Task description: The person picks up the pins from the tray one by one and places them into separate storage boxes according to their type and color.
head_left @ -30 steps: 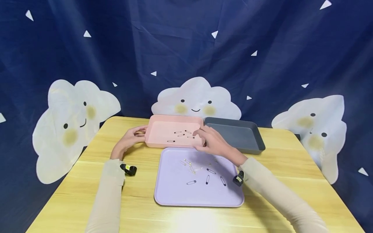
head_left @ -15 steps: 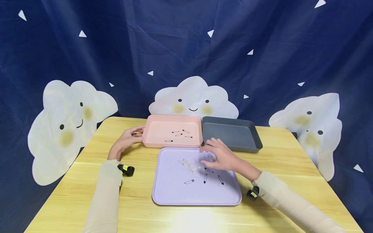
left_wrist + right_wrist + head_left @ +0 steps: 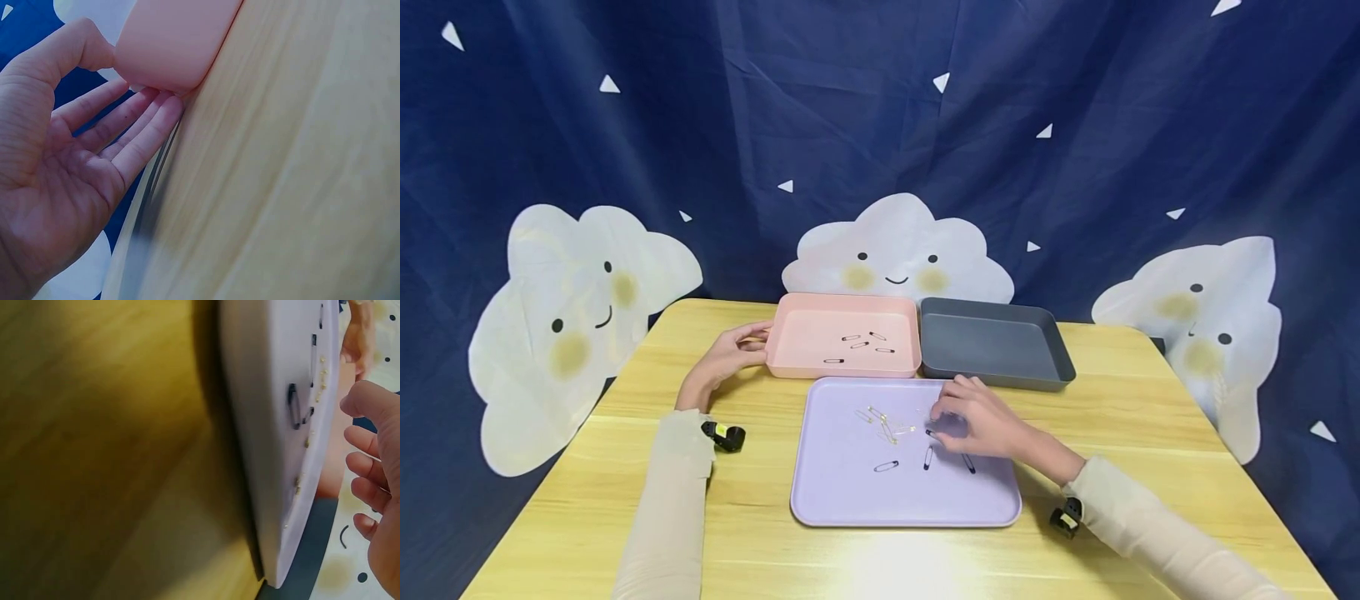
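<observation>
Nearest the camera, a flat lilac plastic tray lies on the pale wooden table. On it are scattered small black safety pins toward the near side and a few small gold safety pins farther in. The right hand hovers over the tray's far right part, fingers curled down, its fingertips right above a black pin that lies at their tips; the head view does not settle whether they already pinch it, and the right wrist view only shows loosely bent fingers above the tray with nothing plainly between them. Two more black pins lie just beside the hand, on its near side.

Farther back, a shallow pink plastic bin stands touching the lilac tray's far edge, with several black pins inside. The left hand rests against its left end, thumb on the rim and straight fingers under its corner. A shallow dark grey plastic bin stands just beside the pink one on the right.
</observation>
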`<action>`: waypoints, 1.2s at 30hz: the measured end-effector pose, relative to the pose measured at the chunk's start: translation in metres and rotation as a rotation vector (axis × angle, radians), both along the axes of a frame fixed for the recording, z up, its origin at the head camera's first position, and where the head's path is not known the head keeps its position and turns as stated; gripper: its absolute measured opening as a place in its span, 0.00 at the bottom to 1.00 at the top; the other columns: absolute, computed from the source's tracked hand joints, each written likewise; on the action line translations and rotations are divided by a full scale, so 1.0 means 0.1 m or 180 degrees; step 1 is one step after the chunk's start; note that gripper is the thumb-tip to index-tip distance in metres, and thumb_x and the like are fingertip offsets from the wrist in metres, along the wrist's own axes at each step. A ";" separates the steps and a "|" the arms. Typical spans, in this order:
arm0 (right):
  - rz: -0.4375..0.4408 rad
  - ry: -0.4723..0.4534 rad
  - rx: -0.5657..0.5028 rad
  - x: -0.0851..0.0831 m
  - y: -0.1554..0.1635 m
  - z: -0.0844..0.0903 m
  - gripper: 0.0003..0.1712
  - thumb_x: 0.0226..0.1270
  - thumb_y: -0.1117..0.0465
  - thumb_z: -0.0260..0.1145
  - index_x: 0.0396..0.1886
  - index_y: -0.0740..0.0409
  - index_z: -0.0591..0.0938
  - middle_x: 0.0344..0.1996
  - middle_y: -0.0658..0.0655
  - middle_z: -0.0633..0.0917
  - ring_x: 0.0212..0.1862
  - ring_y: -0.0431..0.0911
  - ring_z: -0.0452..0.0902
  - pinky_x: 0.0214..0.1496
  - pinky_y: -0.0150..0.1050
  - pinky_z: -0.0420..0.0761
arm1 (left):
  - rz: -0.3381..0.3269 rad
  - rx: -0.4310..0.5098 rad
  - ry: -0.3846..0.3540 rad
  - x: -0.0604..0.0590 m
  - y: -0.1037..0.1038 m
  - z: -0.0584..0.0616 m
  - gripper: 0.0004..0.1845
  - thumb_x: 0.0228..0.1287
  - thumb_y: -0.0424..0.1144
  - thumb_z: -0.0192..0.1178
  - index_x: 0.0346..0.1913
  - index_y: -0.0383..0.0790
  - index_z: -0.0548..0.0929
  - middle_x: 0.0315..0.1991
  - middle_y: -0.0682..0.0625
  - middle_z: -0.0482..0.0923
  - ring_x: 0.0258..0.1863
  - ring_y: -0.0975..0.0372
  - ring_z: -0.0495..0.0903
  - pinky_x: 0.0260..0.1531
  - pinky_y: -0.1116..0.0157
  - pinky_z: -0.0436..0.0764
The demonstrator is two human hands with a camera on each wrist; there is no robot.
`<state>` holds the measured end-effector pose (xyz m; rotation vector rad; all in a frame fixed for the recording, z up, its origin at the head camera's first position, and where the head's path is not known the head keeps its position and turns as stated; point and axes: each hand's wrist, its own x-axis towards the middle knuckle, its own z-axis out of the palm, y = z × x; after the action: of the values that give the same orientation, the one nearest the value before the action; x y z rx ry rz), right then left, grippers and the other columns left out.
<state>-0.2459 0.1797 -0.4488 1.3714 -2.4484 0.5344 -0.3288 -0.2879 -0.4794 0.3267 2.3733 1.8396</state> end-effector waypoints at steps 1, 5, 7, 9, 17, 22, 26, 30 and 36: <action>-0.0005 0.0031 0.0018 0.00 0.01 -0.02 0.13 0.49 0.53 0.78 0.34 0.50 0.86 0.33 0.46 0.82 0.39 0.40 0.68 0.43 0.36 0.67 | -0.0003 -0.0001 0.0005 0.00 0.00 0.00 0.36 0.64 0.23 0.60 0.75 0.27 0.63 0.67 0.25 0.67 0.62 0.46 0.77 0.48 0.78 0.80; -0.0025 0.0102 0.0075 0.01 0.02 -0.08 0.12 0.48 0.54 0.78 0.32 0.49 0.85 0.33 0.44 0.81 0.40 0.40 0.69 0.46 0.39 0.69 | -0.0011 -0.0007 0.0052 0.01 0.01 0.00 0.36 0.64 0.23 0.60 0.75 0.26 0.63 0.67 0.24 0.67 0.59 0.50 0.79 0.48 0.78 0.80; -0.0032 0.0118 0.0109 0.02 0.02 -0.10 0.12 0.47 0.54 0.78 0.31 0.48 0.85 0.33 0.44 0.80 0.40 0.40 0.69 0.47 0.42 0.69 | 0.0004 -0.0001 0.0056 0.01 0.01 0.00 0.36 0.64 0.23 0.60 0.75 0.27 0.64 0.66 0.25 0.68 0.59 0.50 0.79 0.48 0.78 0.81; -0.0051 0.0135 0.0159 0.03 0.01 -0.10 0.12 0.47 0.54 0.78 0.31 0.48 0.85 0.33 0.44 0.80 0.40 0.40 0.68 0.48 0.43 0.69 | -0.0002 -0.0029 0.0075 0.01 0.01 0.00 0.36 0.64 0.23 0.60 0.75 0.26 0.63 0.66 0.24 0.68 0.60 0.48 0.79 0.48 0.78 0.80; -0.0141 0.0230 0.0347 0.03 0.02 -0.14 0.09 0.49 0.54 0.77 0.28 0.46 0.85 0.33 0.43 0.80 0.39 0.40 0.66 0.47 0.41 0.67 | 0.0001 -0.0051 0.0060 0.01 0.00 0.01 0.36 0.63 0.23 0.61 0.75 0.28 0.64 0.67 0.25 0.68 0.62 0.42 0.76 0.48 0.78 0.80; -0.0176 0.0195 0.0370 0.02 0.00 -0.14 0.08 0.49 0.55 0.76 0.26 0.46 0.84 0.31 0.43 0.80 0.38 0.40 0.66 0.46 0.40 0.67 | -0.0005 -0.0069 0.0050 0.02 -0.01 0.01 0.36 0.64 0.24 0.61 0.75 0.28 0.63 0.67 0.25 0.67 0.62 0.43 0.77 0.49 0.78 0.80; -0.0178 0.0175 0.0386 0.02 -0.02 -0.14 0.08 0.48 0.55 0.76 0.25 0.46 0.83 0.29 0.43 0.79 0.37 0.40 0.65 0.45 0.39 0.67 | -0.0002 -0.0065 0.0022 0.02 0.00 0.01 0.36 0.63 0.24 0.60 0.75 0.28 0.63 0.67 0.25 0.67 0.63 0.40 0.75 0.49 0.78 0.79; -0.0181 0.0142 0.0398 0.01 -0.03 -0.14 0.08 0.47 0.56 0.76 0.23 0.45 0.83 0.27 0.42 0.77 0.36 0.39 0.65 0.44 0.39 0.67 | 0.0000 -0.0059 0.0033 0.01 0.00 0.01 0.36 0.63 0.23 0.60 0.75 0.27 0.63 0.67 0.25 0.67 0.64 0.37 0.73 0.48 0.79 0.79; -0.0235 -0.0009 0.0436 0.00 -0.05 -0.15 0.08 0.46 0.56 0.75 0.22 0.43 0.82 0.26 0.40 0.75 0.36 0.37 0.63 0.44 0.37 0.66 | -0.0014 -0.0062 0.0046 0.01 0.00 0.01 0.36 0.64 0.24 0.60 0.75 0.27 0.63 0.67 0.24 0.67 0.63 0.39 0.75 0.49 0.78 0.79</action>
<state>-0.2456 0.1751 -0.4636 1.3247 -2.5683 0.3575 -0.3274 -0.2880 -0.4783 0.3440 2.3966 1.8171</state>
